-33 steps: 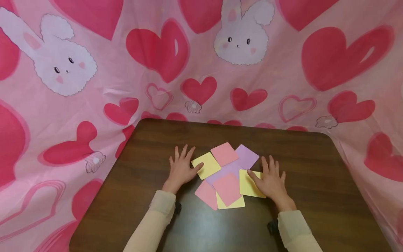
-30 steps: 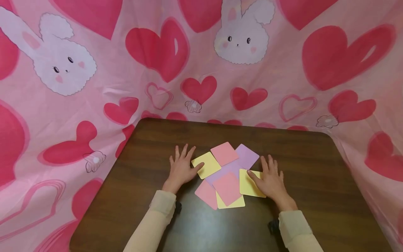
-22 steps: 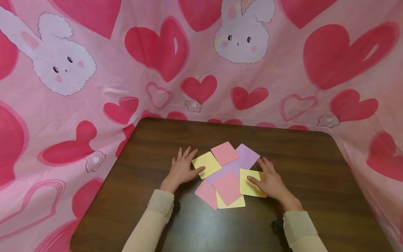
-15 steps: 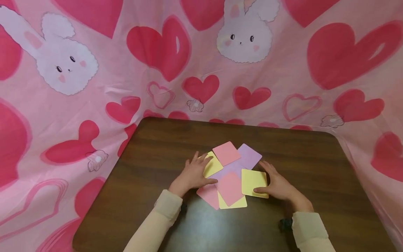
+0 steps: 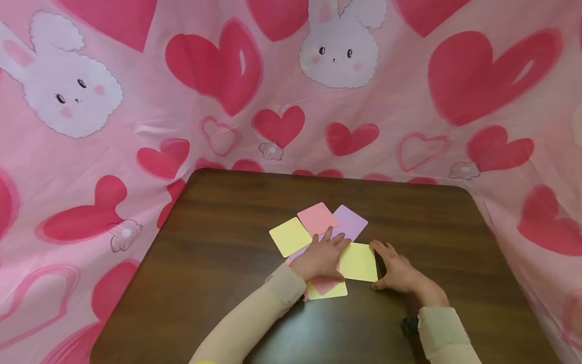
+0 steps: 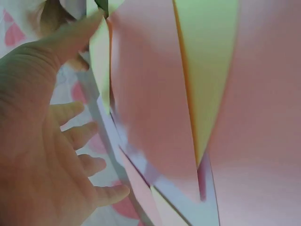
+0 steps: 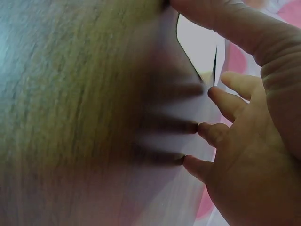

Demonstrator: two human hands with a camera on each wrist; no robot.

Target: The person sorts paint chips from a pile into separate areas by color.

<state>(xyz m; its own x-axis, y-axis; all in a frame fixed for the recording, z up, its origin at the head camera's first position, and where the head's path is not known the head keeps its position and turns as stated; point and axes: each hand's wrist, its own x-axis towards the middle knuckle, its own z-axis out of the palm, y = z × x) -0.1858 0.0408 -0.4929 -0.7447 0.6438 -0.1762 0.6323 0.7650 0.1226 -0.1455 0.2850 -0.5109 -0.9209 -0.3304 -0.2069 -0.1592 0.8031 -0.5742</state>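
Head view: left hand [image 5: 321, 257] lies flat on overlapping square pink paper cards [image 5: 325, 284]; right hand [image 5: 396, 270], fingers relaxed, rests on the bench [image 5: 218, 263] beside the yellow square card [image 5: 357, 261]. Sliding pressure could scatter the pile.

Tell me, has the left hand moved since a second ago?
Yes. The left hand slid right, from the bare table onto the middle cards, beside the yellow card.

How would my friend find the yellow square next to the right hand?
Look at the brown table, then at the pile of coloured squares in its middle. The yellow square lies at the pile's right edge, between the left hand and the right hand. It is the only yellow one that shows almost whole there.
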